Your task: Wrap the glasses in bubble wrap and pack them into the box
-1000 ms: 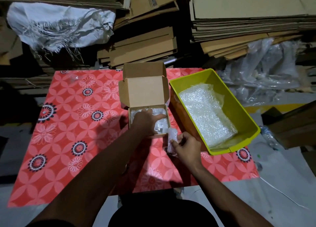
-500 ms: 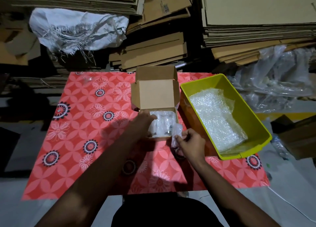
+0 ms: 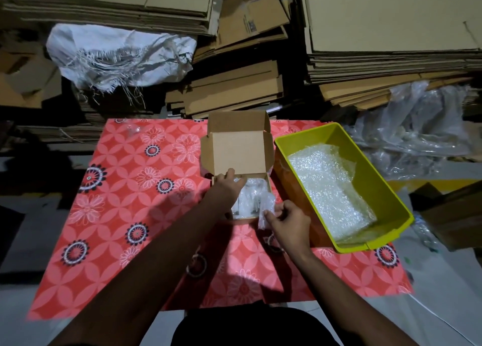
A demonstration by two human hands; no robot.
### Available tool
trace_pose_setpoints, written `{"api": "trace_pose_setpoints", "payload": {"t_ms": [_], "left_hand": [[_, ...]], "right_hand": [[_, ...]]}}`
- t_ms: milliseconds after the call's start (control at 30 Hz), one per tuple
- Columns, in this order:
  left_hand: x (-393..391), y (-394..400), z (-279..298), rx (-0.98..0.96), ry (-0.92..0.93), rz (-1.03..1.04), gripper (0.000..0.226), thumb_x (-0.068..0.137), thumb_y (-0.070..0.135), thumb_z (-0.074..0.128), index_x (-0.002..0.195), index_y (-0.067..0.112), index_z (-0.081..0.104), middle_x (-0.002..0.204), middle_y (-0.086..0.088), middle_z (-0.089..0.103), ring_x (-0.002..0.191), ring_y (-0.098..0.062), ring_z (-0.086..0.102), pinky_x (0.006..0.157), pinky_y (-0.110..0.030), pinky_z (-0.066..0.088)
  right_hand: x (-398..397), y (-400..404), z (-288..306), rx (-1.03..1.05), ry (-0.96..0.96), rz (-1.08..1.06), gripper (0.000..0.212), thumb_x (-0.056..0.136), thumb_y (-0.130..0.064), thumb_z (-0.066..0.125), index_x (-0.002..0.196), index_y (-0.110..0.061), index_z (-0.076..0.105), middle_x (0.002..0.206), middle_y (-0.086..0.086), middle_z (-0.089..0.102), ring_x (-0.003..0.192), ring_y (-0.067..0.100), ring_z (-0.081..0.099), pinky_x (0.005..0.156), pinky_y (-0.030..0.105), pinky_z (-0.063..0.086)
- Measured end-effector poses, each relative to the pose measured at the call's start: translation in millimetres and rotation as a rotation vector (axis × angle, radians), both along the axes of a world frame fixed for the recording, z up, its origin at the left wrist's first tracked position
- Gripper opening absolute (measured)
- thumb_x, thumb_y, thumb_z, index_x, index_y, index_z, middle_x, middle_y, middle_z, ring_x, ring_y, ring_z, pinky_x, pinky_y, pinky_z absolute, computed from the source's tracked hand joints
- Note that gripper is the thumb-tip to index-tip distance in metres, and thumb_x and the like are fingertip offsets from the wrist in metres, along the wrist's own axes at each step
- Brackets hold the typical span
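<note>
**Packing wrapped glasses into the box**

Left hand (image 3: 227,189) resting on the far left corner of the small open box (image 3: 238,147), fingers fairly straight. Right hand (image 3: 288,222) pinching a wrapped glass (image 3: 266,207) at the box's near right edge. More wrapped glasses (image 3: 249,198) inside, blurry, maybe two. Yellow bin (image 3: 386,189) of bubble wrap (image 3: 328,189) just beside, on the red flowery desk (image 3: 125,215).

We see an open cardboard box (image 3: 238,152) on the red flowered tabletop (image 3: 125,215), its lid standing up, with bubble-wrapped glasses (image 3: 250,197) lying inside. Our left hand (image 3: 225,189) rests at the box's near left corner, fingers reaching over the rim, while our right hand (image 3: 287,222) pinches a wrapped bundle (image 3: 266,207) just beside the box's right edge. A yellow-green bin (image 3: 386,189) holding bubble wrap sheets (image 3: 326,186) sits to the right of the box.
</note>
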State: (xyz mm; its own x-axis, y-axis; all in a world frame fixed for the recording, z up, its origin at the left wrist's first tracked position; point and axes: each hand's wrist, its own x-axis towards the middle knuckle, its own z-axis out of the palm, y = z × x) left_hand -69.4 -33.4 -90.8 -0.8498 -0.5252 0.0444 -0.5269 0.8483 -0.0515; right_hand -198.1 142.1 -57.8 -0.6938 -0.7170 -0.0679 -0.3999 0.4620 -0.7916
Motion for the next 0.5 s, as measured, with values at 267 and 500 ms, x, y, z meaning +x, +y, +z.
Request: {"api": "trace_pose_setpoints", "payload": {"t_ms": [267, 500], "left_hand": [[3, 0, 12, 0.275, -0.062, 0.134, 0.09, 0.069, 0.059, 0.08, 0.143, 0.015, 0.052, 0.14, -0.009, 0.055, 0.117, -0.031, 0.054, 0.098, -0.035, 0.044], [-5, 18, -9, 0.242, 0.211, 0.304, 0.067, 0.045, 0.033, 0.091, 0.107, 0.02, 0.069, 0.1, 0.002, 0.07, 0.085, -0.027, 0.059, 0.063, -0.033, 0.055]], "right_hand": [[-2, -5, 2, -0.046, -0.008, -0.02, 0.023, 0.077, -0.024, 0.083, 0.075, -0.02, 0.061, 0.062, -0.009, 0.061, 0.061, 0.004, 0.061, 0.061, 0.016, 0.042], [-6, 5, 2, -0.063, -0.039, -0.036, 0.022, 0.078, -0.022, 0.082, 0.074, -0.02, 0.06, 0.062, -0.01, 0.061, 0.057, -0.003, 0.057, 0.057, 0.007, 0.039]]}}
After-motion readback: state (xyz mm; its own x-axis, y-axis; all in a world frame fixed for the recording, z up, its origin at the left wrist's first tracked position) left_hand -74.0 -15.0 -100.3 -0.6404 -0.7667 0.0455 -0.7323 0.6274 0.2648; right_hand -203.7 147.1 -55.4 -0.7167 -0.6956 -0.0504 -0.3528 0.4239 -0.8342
